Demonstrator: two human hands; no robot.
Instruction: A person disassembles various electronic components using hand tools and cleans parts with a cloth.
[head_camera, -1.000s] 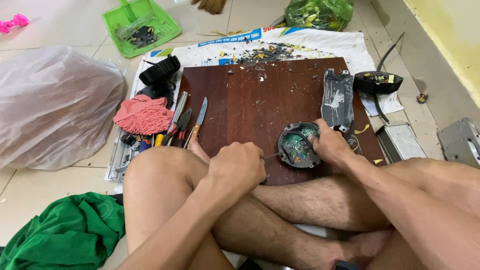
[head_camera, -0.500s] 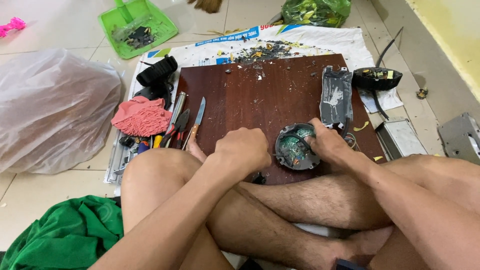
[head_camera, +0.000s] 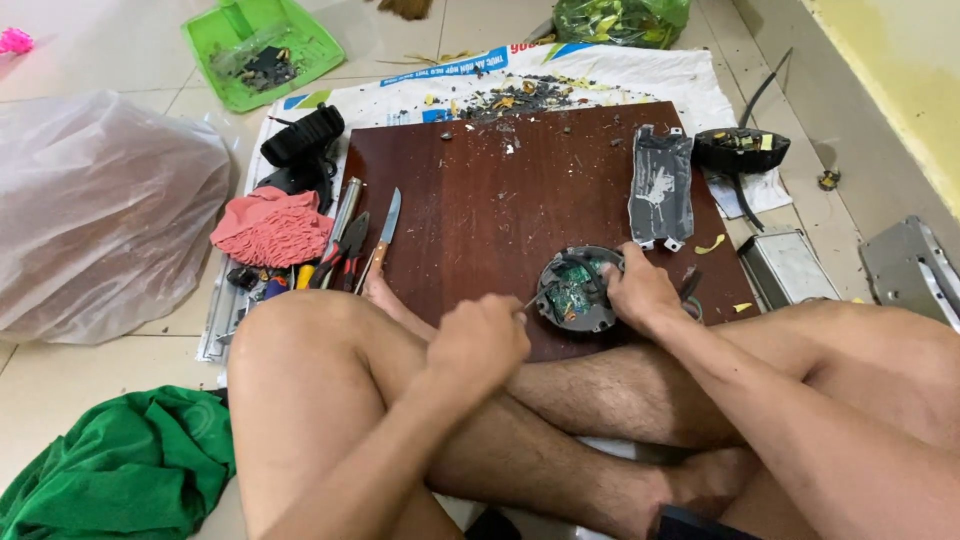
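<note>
Left hand (head_camera: 478, 345) fisted on a thin tool, probably a screwdriver, tip aimed right into round casing (head_camera: 578, 290); right hand (head_camera: 640, 292) clamping its rim

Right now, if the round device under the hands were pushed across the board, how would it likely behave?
The round device looks like a rigid shallow shell, so it would probably slide rather than flex. Its open top bares a green circuit board, likely fragile. The right hand steadies its rim, hinting it shifts easily.
</note>
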